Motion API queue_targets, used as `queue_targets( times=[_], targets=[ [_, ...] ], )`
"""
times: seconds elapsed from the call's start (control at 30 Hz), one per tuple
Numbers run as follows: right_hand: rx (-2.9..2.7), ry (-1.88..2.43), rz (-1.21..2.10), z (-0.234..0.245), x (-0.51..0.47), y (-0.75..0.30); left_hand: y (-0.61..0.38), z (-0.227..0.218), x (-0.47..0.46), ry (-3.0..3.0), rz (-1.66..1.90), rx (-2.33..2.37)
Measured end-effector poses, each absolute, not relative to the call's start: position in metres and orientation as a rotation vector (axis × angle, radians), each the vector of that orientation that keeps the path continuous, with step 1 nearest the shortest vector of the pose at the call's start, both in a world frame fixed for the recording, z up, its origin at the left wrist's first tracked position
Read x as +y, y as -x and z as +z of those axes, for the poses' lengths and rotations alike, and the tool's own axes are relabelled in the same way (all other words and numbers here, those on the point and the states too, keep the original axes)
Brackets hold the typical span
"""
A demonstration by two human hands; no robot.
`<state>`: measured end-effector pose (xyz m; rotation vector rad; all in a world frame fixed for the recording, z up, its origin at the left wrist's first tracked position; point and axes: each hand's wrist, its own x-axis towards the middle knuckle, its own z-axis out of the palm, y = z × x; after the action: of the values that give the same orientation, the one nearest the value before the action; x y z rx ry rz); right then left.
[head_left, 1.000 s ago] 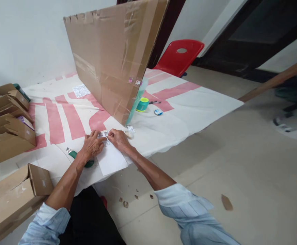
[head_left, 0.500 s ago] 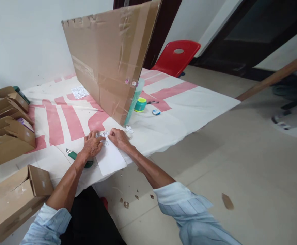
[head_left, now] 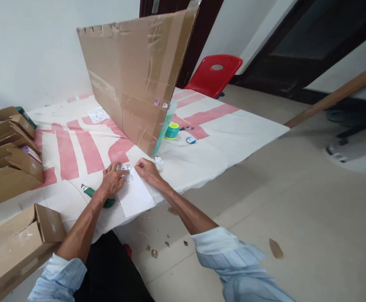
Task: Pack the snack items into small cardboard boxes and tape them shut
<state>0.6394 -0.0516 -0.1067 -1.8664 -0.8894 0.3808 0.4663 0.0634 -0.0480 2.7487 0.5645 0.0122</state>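
Observation:
A white sheet of paper (head_left: 136,197) lies at the table's front edge, with small dark outlined shapes (head_left: 129,178) near its far end. My left hand (head_left: 113,180) rests on the sheet's left side, fingers spread and bent, holding nothing I can see. At the far right edge of the sheet, my right hand (head_left: 147,171) has thumb and forefinger pinched together; what is between them is too small to make out. Beside my left wrist lies a green utility knife (head_left: 88,191), partly hidden by the forearm. A crumpled white scrap (head_left: 158,162) sits just past my right hand.
A large cardboard panel (head_left: 129,79) stands upright on the table. Behind its right edge are a green-and-yellow tape roll (head_left: 172,131) and a small blue-white roll (head_left: 191,140). Cardboard boxes (head_left: 13,172) fill the left side. A red chair (head_left: 214,75) stands beyond; brown scraps (head_left: 275,248) litter the floor.
My right fingertips have shifted slightly right, away from the outlined shapes on the sheet. My left hand stays in nearly the same place. The view has turned a little.

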Motion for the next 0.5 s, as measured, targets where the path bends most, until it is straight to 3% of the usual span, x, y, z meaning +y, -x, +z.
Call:
queue_targets(
  times=[0.5],
  targets=[
    [-0.897, 1.863, 0.372, -0.1026, -0.0526, -0.6346, -0.4698, -0.0419, 0.0687, -2.67, 0.069, 0.639]
  ],
)
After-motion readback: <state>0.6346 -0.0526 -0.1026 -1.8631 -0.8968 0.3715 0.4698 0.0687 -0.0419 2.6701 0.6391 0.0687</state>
